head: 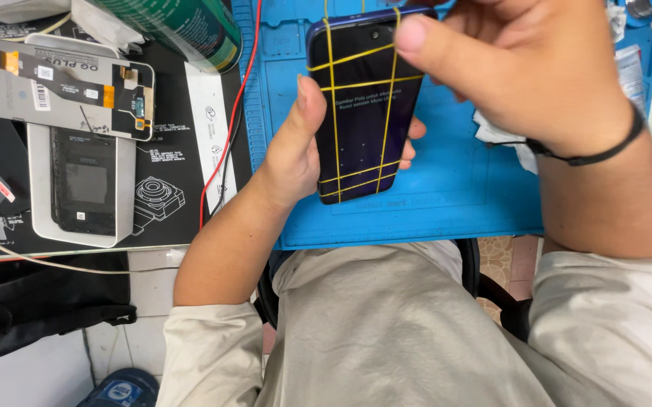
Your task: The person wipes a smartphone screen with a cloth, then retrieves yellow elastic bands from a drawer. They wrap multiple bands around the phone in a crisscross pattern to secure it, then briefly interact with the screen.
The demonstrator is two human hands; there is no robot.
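Glossy dark phone (pixel 363 105), yellow rubber-banded | left hand (pixel 296 151) fingers grasping | right hand (pixel 507 68) pinching top

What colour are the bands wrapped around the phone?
Yellow. The bands cross the dark phone lengthwise and crosswise, seen in the head view.

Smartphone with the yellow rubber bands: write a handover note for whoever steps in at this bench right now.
Left hand: grips the smartphone by its left edge, thumb on the front, fingers behind, above the blue work mat.
Right hand: at the phone's top right corner, thumb on the top edge.
Done: yellow rubber bands already cross the phone lengthwise and across; the screen is lit.
Left: the bands are still on.
Nearby, left on the black mat: a spare display panel face down, and a white tray holding a dark phone part.
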